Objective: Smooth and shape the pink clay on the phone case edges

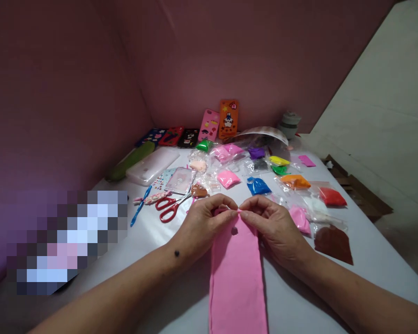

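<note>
A long pink strip (237, 283), which looks like cloth with folded side edges, stretches toward me over the white table. Near its far end is a small dark round spot (234, 230); whether it is a hole or a fastener I cannot make out. My left hand (211, 218) pinches the far edge of the strip between thumb and forefinger. Close beside it, my right hand (271, 220) pinches the same edge, the fingertips of both hands almost touching. Red-handled scissors (169, 211) lie just left of my left hand. Right of my right hand is a bag of pink clay (300, 219).
Several clay bags, including blue (258, 186), orange (295, 181) and red (332, 196), cover the table's right half. Decorated phone cases (229, 119) lean at the back. A clear case (153, 166), a green cucumber-like object (130, 162) and a blue tool (141, 205) lie left.
</note>
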A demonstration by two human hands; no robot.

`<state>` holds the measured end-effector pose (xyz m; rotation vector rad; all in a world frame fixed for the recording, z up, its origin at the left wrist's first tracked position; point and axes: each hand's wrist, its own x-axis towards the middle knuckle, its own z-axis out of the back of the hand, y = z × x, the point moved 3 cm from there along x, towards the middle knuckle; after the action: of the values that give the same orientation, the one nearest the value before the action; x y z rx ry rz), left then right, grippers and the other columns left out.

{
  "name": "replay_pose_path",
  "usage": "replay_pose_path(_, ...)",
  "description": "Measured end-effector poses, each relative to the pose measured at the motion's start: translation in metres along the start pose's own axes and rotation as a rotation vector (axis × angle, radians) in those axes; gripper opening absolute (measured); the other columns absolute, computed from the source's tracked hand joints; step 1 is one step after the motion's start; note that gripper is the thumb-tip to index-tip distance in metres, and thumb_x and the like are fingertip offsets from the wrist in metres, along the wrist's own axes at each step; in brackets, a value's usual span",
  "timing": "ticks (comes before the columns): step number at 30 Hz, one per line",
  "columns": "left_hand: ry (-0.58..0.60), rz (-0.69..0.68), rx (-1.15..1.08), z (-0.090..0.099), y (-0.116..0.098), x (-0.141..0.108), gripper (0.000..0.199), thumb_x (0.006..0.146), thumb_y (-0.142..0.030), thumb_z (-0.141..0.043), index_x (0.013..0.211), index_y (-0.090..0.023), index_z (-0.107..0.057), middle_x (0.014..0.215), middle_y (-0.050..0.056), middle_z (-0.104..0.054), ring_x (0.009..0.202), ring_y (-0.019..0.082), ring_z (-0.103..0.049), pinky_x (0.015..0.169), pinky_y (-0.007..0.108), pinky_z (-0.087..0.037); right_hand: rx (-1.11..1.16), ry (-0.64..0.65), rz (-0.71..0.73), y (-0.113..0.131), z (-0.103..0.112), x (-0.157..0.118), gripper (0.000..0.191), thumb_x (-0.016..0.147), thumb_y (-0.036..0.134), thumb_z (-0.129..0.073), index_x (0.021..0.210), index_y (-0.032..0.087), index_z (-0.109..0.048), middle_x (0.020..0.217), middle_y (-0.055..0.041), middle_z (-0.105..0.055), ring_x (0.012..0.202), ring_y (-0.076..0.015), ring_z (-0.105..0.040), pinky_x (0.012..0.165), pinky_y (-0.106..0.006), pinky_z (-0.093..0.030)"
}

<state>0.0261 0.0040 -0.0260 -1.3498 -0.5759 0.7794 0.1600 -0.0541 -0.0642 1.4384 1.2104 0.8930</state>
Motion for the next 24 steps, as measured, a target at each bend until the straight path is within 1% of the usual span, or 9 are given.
replay_pose_path(3, -0.001, 0.005, -0.013, 0.000, -0.001, 0.001, 0.006, 0.079, -0.020, -0.059, 0.075, -0.017, -0.063, 0.064, -0.001, -0.063, 0.063, 0.015, -0.065, 0.058, 0.024, -0.048, 0.002, -0.008, -0.002, -0.001, -0.001, 0.001, 0.017, 0.073, 0.030, -0.075, 0.080, 0.019, -0.063, 0.069, 0.0013, -0.057, 0.059, -0.0113, -0.049, 0.056, -0.025, -0.038)
replay_pose_path(6, 0.017, 0.024, -0.039, 0.000, -0.001, 0.002, 0.007, 0.079, -0.020, -0.060, 0.075, -0.016, -0.063, 0.066, 0.000, -0.064, 0.063, 0.014, -0.064, 0.060, 0.024, -0.047, 0.023, 0.005, 0.005, -0.001, -0.001, 0.002, 0.015, 0.073, 0.028, -0.074, 0.080, 0.019, -0.063, 0.073, 0.0003, -0.059, 0.064, -0.0126, -0.052, 0.061, -0.027, -0.041)
replay_pose_path(9, 0.048, 0.063, -0.071, 0.002, 0.002, 0.004, 0.007, 0.078, -0.022, -0.062, 0.083, -0.017, -0.063, 0.070, 0.000, -0.066, 0.066, 0.014, -0.064, 0.062, 0.024, -0.047, 0.081, 0.019, 0.011, 0.000, 0.001, 0.002, 0.013, 0.074, 0.025, -0.073, 0.080, 0.019, -0.063, 0.074, 0.0006, -0.059, 0.066, -0.0123, -0.053, 0.063, -0.026, -0.041)
replay_pose_path(11, 0.058, 0.087, -0.091, 0.004, 0.005, 0.005, 0.012, 0.078, -0.022, -0.061, 0.090, -0.019, -0.062, 0.074, 0.000, -0.066, 0.068, 0.014, -0.063, 0.062, 0.024, -0.046, 0.110, 0.014, 0.004, 0.001, 0.003, 0.003, 0.012, 0.074, 0.024, -0.072, 0.080, 0.019, -0.062, 0.072, 0.0016, -0.058, 0.064, -0.0109, -0.052, 0.062, -0.025, -0.040)
replay_pose_path(13, 0.055, 0.094, -0.099, 0.006, 0.009, 0.006, 0.014, 0.079, -0.023, -0.060, 0.093, -0.021, -0.061, 0.078, -0.001, -0.064, 0.069, 0.013, -0.061, 0.061, 0.023, -0.044, 0.116, 0.004, 0.000, 0.001, 0.005, 0.004, 0.011, 0.074, 0.021, -0.071, 0.081, 0.019, -0.063, 0.071, 0.0021, -0.057, 0.062, -0.0101, -0.051, 0.061, -0.024, -0.039)
replay_pose_path(17, 0.056, 0.088, -0.078, 0.006, 0.011, 0.007, 0.014, 0.079, -0.023, -0.060, 0.093, -0.021, -0.062, 0.081, -0.001, -0.061, 0.073, 0.012, -0.057, 0.064, 0.023, -0.042, 0.106, 0.005, -0.003, 0.002, 0.006, 0.004, 0.014, 0.073, 0.021, -0.070, 0.086, 0.019, -0.064, 0.072, 0.0009, -0.059, 0.062, -0.0112, -0.053, 0.062, -0.027, -0.040)
replay_pose_path(20, 0.062, 0.083, -0.061, 0.005, 0.011, 0.007, 0.012, 0.079, -0.023, -0.060, 0.090, -0.019, -0.063, 0.081, -0.001, -0.060, 0.072, 0.012, -0.055, 0.064, 0.024, -0.040, 0.086, 0.012, 0.000, 0.002, 0.005, 0.004, 0.013, 0.073, 0.020, -0.070, 0.085, 0.018, -0.066, 0.073, -0.0004, -0.061, 0.062, -0.0117, -0.053, 0.062, -0.027, -0.040)
replay_pose_path(24, 0.068, 0.074, -0.046, 0.004, 0.012, 0.006, 0.011, 0.080, -0.024, -0.059, 0.089, -0.019, -0.063, 0.080, -0.002, -0.059, 0.072, 0.012, -0.053, 0.064, 0.024, -0.038, 0.070, 0.015, 0.010, 0.001, 0.004, 0.005, 0.012, 0.073, 0.021, -0.070, 0.083, 0.018, -0.065, 0.072, 0.0005, -0.060, 0.061, -0.0110, -0.052, 0.060, -0.026, -0.039)
